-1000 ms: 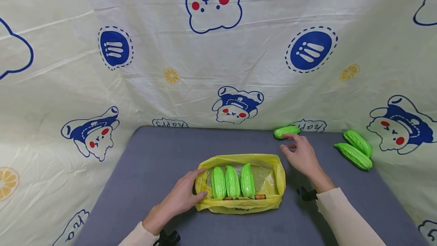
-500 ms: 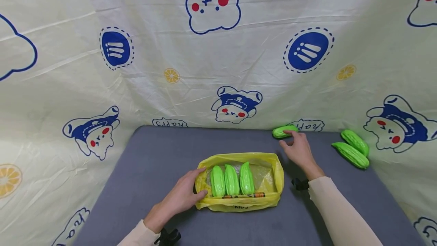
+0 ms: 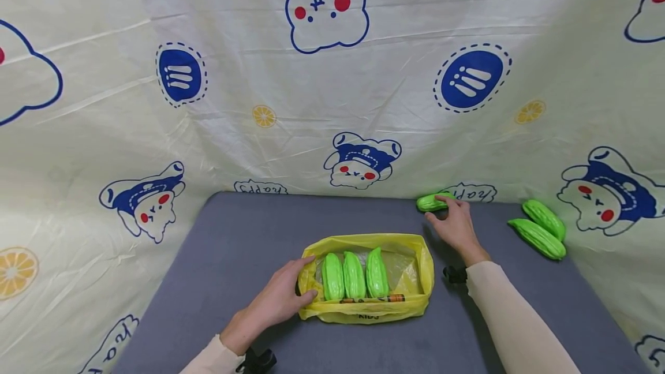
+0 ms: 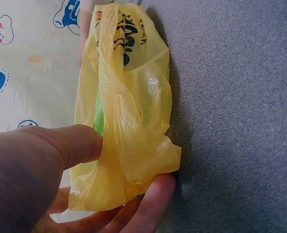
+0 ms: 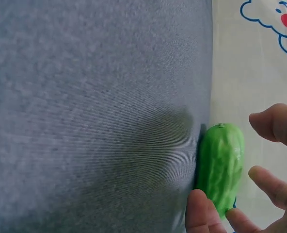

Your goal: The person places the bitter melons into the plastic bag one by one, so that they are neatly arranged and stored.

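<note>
Yellow bag (image 3: 397, 309) was pinched at left end by left hand (image 3: 277, 296) | green vegetable (image 3: 429, 203) at far edge of table (image 3: 249, 241) was flanked by right hand (image 3: 458, 229), fingers apart, contact unclear | room was seen between bag and edge

We are looking at a gray table (image 3: 249, 229) with a finely woven-looking surface. Around it we are seeing a pale, creased sheet (image 3: 306, 88) rising, and on that we are making out upside-down cartoon bears (image 3: 366, 154), orange slices (image 3: 264, 116) and blue badges (image 3: 179, 75) ringed with dashes.
</note>
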The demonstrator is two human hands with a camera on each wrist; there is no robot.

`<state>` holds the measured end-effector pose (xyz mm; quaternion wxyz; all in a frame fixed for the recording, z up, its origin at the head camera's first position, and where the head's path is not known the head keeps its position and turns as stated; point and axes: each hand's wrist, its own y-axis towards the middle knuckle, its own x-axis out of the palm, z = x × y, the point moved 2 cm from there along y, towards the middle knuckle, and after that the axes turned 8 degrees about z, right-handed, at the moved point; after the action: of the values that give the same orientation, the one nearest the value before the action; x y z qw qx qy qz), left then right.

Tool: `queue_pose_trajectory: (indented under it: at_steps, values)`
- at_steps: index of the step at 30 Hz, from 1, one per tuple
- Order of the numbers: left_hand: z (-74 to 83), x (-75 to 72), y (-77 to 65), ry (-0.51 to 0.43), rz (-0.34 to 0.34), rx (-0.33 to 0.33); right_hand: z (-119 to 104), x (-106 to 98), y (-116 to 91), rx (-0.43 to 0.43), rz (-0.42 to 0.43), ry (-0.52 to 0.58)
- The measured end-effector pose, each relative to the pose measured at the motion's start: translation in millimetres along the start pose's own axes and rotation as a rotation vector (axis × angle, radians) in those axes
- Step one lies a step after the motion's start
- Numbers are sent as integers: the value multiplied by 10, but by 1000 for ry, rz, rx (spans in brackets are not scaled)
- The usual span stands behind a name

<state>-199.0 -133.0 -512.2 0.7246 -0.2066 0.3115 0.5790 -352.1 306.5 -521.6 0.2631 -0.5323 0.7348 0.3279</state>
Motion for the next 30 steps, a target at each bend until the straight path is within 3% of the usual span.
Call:
queue_pose_trajectory:
  at_steps: [30]
  values:
    - [-11, 1, -26, 7, 4, 0, 103, 115, 248, 39, -43, -46]
